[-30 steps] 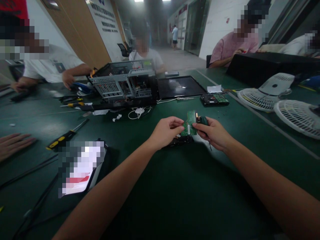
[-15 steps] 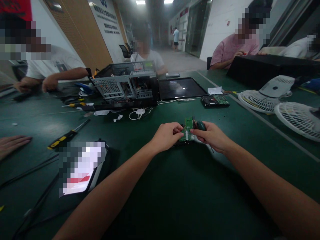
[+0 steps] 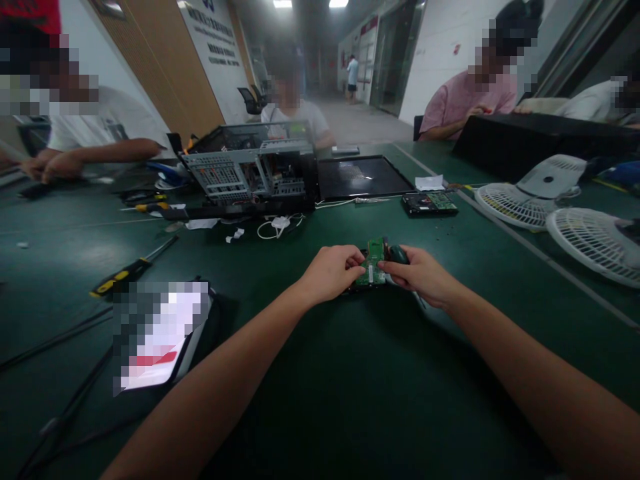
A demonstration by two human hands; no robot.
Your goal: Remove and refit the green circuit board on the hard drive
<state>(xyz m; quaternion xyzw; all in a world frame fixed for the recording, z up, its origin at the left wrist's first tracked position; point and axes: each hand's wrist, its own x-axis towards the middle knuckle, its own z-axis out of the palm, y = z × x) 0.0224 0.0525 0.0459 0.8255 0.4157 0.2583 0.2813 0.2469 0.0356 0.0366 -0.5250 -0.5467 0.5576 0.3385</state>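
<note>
Two sides of a green circuit board (image 3: 373,263) are pinched by the fingers of the left hand (image 3: 327,275) and right hand (image 3: 425,275); a dark green handle (image 3: 399,254) is also held in the right. Under the board a dark part (image 3: 369,287) is glimpsed, mostly hidden. Farther out on the green desk (image 3: 320,400), a hard drive (image 3: 430,204), an opened computer case (image 3: 245,177) and a yellow-and-black screwdriver (image 3: 120,278) can be seen.

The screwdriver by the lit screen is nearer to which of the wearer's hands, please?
Left: the left hand is right of the screwdriver; the right hand is farther right.
</note>
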